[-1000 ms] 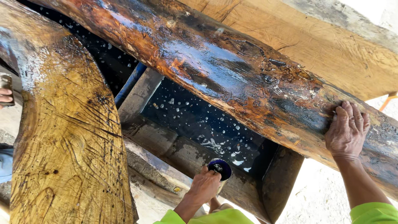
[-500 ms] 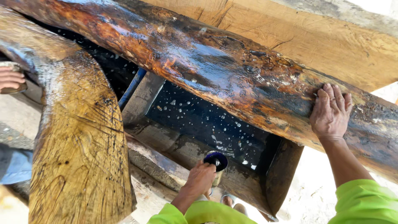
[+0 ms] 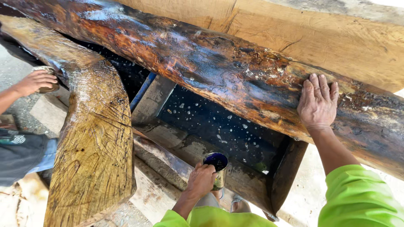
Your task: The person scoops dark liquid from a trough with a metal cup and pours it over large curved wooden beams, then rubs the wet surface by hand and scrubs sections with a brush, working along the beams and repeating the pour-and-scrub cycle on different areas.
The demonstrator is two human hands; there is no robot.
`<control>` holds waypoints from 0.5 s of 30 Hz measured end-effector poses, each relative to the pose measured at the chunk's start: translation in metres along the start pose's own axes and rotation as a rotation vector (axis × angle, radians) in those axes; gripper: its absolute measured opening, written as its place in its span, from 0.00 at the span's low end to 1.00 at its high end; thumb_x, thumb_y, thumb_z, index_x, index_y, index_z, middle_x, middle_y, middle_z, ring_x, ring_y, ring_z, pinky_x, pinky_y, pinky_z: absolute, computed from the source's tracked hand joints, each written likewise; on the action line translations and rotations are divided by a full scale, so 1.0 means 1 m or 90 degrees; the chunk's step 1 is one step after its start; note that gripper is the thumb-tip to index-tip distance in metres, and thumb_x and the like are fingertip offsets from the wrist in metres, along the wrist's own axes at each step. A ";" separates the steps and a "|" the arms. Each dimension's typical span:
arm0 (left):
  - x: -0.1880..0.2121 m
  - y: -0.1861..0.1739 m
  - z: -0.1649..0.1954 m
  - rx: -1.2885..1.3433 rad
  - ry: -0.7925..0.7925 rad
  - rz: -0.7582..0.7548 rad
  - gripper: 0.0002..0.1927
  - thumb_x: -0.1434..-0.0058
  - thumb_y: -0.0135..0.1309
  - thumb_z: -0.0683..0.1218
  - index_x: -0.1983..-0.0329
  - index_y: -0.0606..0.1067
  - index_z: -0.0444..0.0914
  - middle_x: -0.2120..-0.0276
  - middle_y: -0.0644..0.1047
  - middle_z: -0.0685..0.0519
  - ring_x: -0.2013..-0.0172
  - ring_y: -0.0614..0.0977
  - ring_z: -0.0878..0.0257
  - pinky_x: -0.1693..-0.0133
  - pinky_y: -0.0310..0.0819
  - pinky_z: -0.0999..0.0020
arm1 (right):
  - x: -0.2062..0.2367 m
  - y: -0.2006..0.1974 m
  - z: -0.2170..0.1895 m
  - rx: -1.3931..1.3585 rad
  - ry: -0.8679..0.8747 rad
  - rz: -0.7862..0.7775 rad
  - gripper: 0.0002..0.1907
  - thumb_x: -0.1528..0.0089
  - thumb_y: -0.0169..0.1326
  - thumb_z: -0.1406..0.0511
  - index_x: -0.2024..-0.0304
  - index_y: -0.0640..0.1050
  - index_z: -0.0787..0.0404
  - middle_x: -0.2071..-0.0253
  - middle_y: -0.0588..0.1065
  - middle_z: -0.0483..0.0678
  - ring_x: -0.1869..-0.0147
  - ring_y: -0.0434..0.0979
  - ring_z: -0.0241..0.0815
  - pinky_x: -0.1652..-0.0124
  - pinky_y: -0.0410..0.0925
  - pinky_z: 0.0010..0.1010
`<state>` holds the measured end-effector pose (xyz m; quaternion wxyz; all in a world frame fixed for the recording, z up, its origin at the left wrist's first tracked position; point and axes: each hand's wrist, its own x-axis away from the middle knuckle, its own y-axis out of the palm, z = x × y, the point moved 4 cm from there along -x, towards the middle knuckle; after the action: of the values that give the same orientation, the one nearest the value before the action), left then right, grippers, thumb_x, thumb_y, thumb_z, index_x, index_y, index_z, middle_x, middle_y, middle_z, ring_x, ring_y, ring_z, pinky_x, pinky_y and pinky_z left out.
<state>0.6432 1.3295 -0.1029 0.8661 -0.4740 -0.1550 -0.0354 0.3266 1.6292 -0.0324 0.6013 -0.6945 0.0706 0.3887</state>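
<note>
Overhead, the head view looks down on a wet log that runs from the upper left of the frame to the right edge. Its surface is dark, glossy and orange-brown in patches. Above it, along the top of the frame, lies a pale, dry beam, touching the log along its length.

Right hand: right of centre, flat on the log, palm down. Fingers are released and spread, pointing toward the top of the frame; nothing is gripped. The forearm runs down to a bright green sleeve in the lower right corner.

Left hand: lower centre. Fingers are wrapped around a small can, which stands upright with its mouth open. Dark liquid shows inside the can. The can is held below the log, just beside a dark wet plank that slopes from centre toward the lower right.

Between log and plank lies a black sheet dotted with pale droplets.

At the left, a curved yellow timber runs from the upper left down to the bottom edge; its upper part is wet.

At the left edge, another person's hand rests on a round object; whether that hand grips it cannot be told.
</note>
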 end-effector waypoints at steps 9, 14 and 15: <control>0.011 -0.008 0.013 0.047 0.033 0.052 0.08 0.38 0.57 0.47 0.63 0.75 0.36 0.61 0.80 0.41 0.55 0.77 0.39 0.52 0.71 0.45 | 0.003 0.002 0.004 -0.019 -0.009 0.008 0.10 0.22 0.47 0.65 0.44 0.77 0.64 0.33 0.75 0.54 0.23 0.69 0.53 0.24 0.54 0.55; -0.005 -0.023 0.003 0.036 0.040 0.012 0.08 0.39 0.58 0.48 0.63 0.77 0.39 0.63 0.81 0.43 0.56 0.79 0.41 0.51 0.72 0.46 | 0.004 -0.001 0.004 0.007 -0.023 0.007 0.10 0.22 0.48 0.65 0.44 0.78 0.63 0.33 0.76 0.53 0.26 0.71 0.54 0.25 0.54 0.55; -0.008 -0.028 0.002 0.022 0.065 0.016 0.09 0.38 0.58 0.49 0.64 0.77 0.38 0.64 0.81 0.43 0.57 0.81 0.42 0.50 0.73 0.48 | 0.005 -0.001 0.004 -0.017 -0.017 0.004 0.10 0.21 0.47 0.65 0.44 0.77 0.64 0.32 0.75 0.54 0.25 0.71 0.54 0.25 0.54 0.54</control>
<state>0.6293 1.3157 -0.0816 0.8813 -0.4584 -0.1051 -0.0456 0.3289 1.6347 -0.0345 0.5918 -0.6970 0.0599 0.4005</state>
